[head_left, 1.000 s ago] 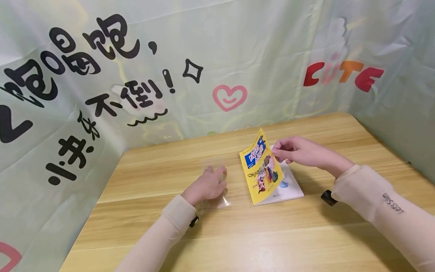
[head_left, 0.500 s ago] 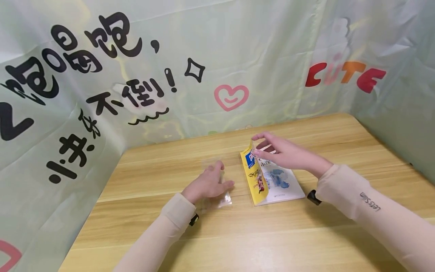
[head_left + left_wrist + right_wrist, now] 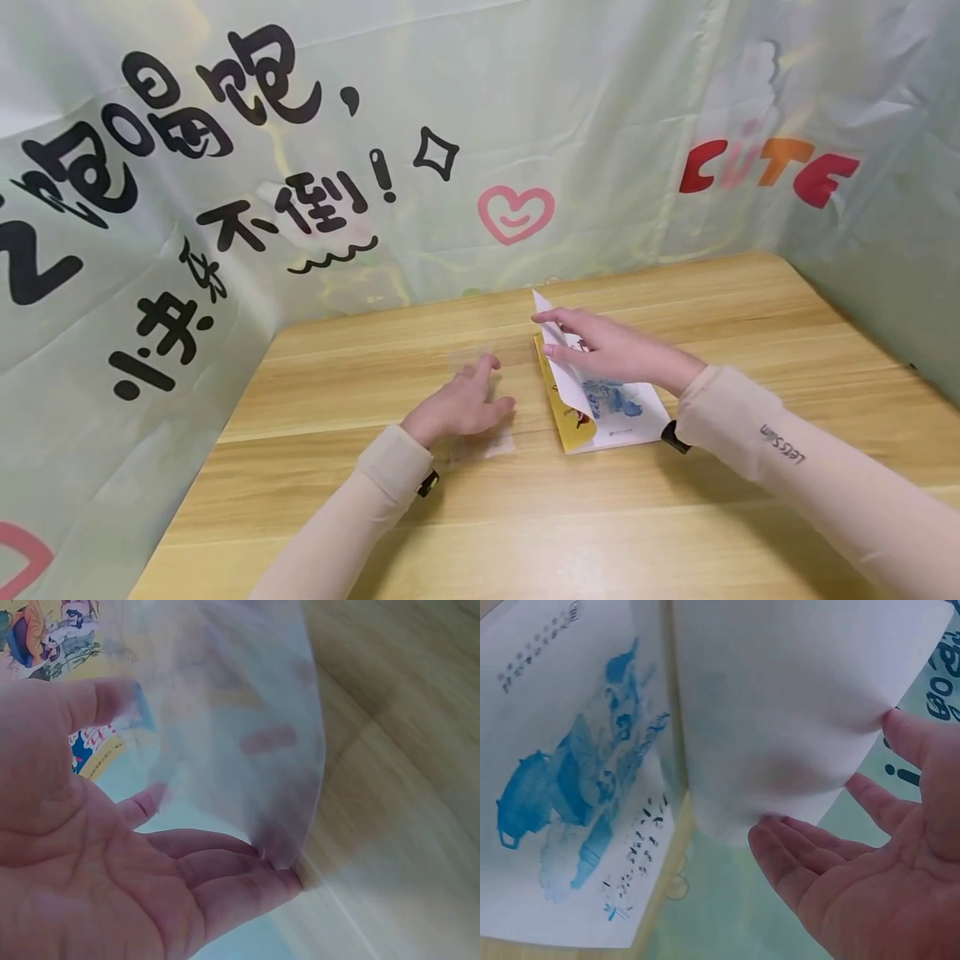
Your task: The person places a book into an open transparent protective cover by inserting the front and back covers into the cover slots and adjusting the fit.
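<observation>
A thin booklet with a yellow picture cover lies on the table, its cover [image 3: 567, 390] bent up and leaning left. Under it shows a white title page [image 3: 637, 423] with a blue drawing. My right hand [image 3: 600, 343] presses its extended fingers and thumb against the cover's white inner side [image 3: 780, 697], the thumb at the edge in the right wrist view. Left of the booklet, my left hand [image 3: 461, 404] hovers over or touches a clear plastic sleeve [image 3: 501, 443]. In the left wrist view, the sleeve [image 3: 225, 742] covers some fingertips; the fingers are loosely spread.
The wooden table [image 3: 525, 533] runs to a printed cloth backdrop [image 3: 600, 108] at the back and both sides. Large black characters and a pink heart [image 3: 516, 215] mark the cloth. Each wrist carries a small black camera.
My right hand has moved left, turning the yellow cover over from right to left and uncovering more of the title page. My left hand stays by the sleeve, its thumb slightly more spread.
</observation>
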A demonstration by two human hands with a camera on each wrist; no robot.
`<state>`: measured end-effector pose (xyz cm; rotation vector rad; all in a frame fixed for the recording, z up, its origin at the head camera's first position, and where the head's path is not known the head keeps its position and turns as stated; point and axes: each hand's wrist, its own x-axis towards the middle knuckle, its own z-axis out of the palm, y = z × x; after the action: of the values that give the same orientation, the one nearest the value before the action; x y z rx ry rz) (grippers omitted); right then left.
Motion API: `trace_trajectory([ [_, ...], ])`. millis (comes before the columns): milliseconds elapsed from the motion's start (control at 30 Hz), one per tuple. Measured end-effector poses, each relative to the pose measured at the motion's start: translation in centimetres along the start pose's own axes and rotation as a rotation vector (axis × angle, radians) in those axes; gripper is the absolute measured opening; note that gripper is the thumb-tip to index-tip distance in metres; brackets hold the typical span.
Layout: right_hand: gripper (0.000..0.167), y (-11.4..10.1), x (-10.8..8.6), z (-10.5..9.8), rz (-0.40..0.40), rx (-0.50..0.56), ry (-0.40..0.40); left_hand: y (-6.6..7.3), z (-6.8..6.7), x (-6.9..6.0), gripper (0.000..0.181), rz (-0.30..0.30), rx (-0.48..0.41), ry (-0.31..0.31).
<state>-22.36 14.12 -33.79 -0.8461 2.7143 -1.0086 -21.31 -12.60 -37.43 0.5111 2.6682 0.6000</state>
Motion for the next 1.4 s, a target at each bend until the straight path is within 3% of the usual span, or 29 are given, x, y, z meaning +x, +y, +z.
trace_trajectory([
  [267,0.06,0.6,0.5,1.6,0.018,-0.052,-0.032,-0.2,0.0,0.1,0.068,0.014,-0.007,-0.014],
  [767,0.061,0.7,0.2,3.4,0.105,-0.073,-0.213,-0.6,-0.2,-0.1,0.077,0.0,0.029,-0.048],
  [1233,0.055,0.2,0.2,4.1,0.142,-0.16,-0.276,-1.1,-0.3,-0.1,0.078,0.01,0.03,-0.066],
  [1400,0.059,0.4,0.3,4.2,0.111,-0.18,-0.27,-1.1,-0.4,-0.1,0.081,0.02,0.022,-0.068],
])
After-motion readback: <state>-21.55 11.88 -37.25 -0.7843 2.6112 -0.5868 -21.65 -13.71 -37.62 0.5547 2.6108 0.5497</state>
